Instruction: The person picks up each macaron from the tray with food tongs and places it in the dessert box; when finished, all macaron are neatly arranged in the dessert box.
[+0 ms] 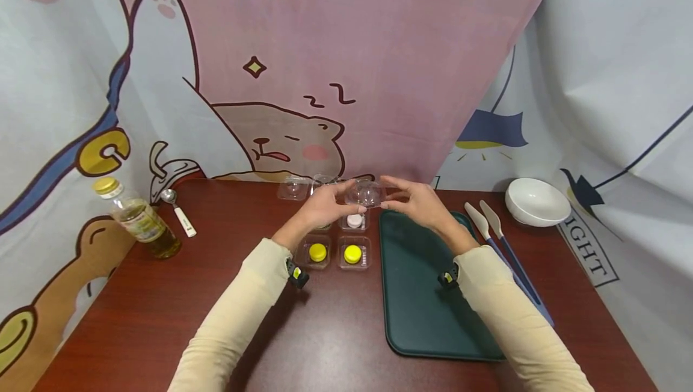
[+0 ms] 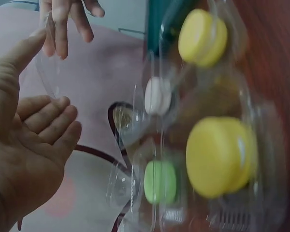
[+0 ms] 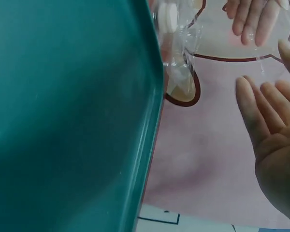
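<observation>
A clear plastic domed lid (image 1: 366,193) is held up between both hands, above the back row of small clear boxes. My left hand (image 1: 323,204) holds its left edge between thumb and fingers. On the opposite edge, the thumb and fingers of my right hand (image 1: 421,202) grip it. Below sit a yellow macaron (image 1: 317,252), a second yellow macaron (image 1: 352,254) and a pale pink macaron (image 1: 354,221), each in an uncovered clear box. A green macaron (image 2: 160,182) shows in the left wrist view; in the head view my left hand mostly hides it.
A dark green tray (image 1: 428,320) lies right of the boxes, beneath my right forearm. Two blue-handled knives (image 1: 506,248) and a white bowl (image 1: 537,202) are farther right. Another clear lid (image 1: 293,189) lies at the back. An oil bottle (image 1: 142,220) and a measuring spoon (image 1: 180,214) are left.
</observation>
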{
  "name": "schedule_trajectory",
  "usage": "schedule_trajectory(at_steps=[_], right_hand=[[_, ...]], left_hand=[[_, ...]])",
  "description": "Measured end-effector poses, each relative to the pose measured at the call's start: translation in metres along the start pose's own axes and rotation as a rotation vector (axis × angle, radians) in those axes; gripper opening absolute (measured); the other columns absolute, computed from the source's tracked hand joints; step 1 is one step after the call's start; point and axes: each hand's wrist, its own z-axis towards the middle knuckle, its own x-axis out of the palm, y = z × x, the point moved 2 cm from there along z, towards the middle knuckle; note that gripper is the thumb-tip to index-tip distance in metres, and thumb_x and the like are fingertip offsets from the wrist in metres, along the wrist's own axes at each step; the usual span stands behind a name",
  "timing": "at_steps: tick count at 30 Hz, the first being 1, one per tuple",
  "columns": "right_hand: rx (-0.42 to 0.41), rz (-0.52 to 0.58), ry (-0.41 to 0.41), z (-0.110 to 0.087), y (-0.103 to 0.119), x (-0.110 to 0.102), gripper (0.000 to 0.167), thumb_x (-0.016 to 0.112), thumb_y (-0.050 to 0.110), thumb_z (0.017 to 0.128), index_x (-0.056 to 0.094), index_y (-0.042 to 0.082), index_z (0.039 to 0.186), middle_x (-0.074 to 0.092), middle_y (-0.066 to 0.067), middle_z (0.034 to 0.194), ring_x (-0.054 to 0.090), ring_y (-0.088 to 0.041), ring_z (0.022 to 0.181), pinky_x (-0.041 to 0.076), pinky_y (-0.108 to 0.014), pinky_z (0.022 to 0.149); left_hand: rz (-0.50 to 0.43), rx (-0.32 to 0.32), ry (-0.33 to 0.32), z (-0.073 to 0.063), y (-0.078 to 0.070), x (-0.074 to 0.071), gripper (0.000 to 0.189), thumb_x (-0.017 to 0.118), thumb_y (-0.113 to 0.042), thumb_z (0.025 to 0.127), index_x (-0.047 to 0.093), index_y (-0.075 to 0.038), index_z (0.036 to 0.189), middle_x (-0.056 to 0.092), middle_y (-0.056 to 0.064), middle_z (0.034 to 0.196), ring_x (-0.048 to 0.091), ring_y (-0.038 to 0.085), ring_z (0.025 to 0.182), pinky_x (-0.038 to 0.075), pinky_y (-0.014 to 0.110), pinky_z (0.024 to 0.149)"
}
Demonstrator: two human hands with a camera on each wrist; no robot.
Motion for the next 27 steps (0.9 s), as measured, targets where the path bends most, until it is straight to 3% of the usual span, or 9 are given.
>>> schedule_trajectory(at_steps=[5, 10, 15, 21, 27], right_hand=[[0.047, -0.047, 0.116, 0.002, -0.004, 0.002, 0.081, 0.078, 0.045, 0.086, 0.041, 0.026, 0.156, 0.048, -0.004, 0.157, 0.069, -0.025, 0.12, 0.061, -0.043, 0.085], [0.063, -0.066, 0.121, 0.005, -0.002, 0.009, 0.086, 0.081, 0.045, 0.085, 0.04, 0.023, 0.157, 0.051, -0.007, 0.155, 0.068, -0.025, 0.121, 0.062, -0.042, 0.085], [0.048, -0.119, 0.119, 0.006, 0.001, 0.018, 0.081, 0.082, 0.04, 0.085, 0.045, 0.014, 0.153, 0.056, -0.012, 0.149, 0.07, -0.026, 0.116, 0.061, -0.043, 0.084], [0.041, -0.132, 0.093, 0.008, 0.002, 0.029, 0.079, 0.082, 0.036, 0.085, 0.045, 0.01, 0.15, 0.06, -0.013, 0.142, 0.072, -0.026, 0.11, 0.062, -0.041, 0.078], [0.057, -0.16, 0.093, 0.008, 0.0, 0.038, 0.08, 0.082, 0.037, 0.085, 0.044, 0.012, 0.152, 0.059, -0.012, 0.144, 0.069, -0.027, 0.117, 0.059, -0.046, 0.091]], left_hand=[[0.136, 0.087, 0.011, 0.004, 0.005, -0.004, 0.083, 0.077, -0.043, 0.089, 0.037, -0.021, 0.158, 0.044, 0.007, 0.16, 0.049, 0.028, 0.142, 0.042, 0.047, 0.116], [0.155, 0.128, 0.009, 0.005, 0.01, -0.004, 0.083, 0.078, -0.04, 0.089, 0.038, -0.021, 0.158, 0.045, 0.007, 0.159, 0.045, 0.027, 0.146, 0.039, 0.047, 0.119], [0.141, 0.132, 0.034, 0.005, 0.016, -0.003, 0.085, 0.079, -0.04, 0.089, 0.036, -0.02, 0.159, 0.041, 0.007, 0.162, 0.042, 0.028, 0.148, 0.038, 0.049, 0.119], [0.212, 0.097, 0.033, 0.004, 0.025, -0.005, 0.088, 0.078, -0.046, 0.088, 0.034, -0.021, 0.16, 0.039, 0.007, 0.163, 0.04, 0.03, 0.149, 0.036, 0.054, 0.119], [0.295, 0.075, 0.004, 0.004, 0.031, -0.008, 0.082, 0.08, -0.049, 0.085, 0.047, -0.018, 0.153, 0.052, 0.008, 0.153, 0.049, 0.03, 0.141, 0.042, 0.052, 0.115]])
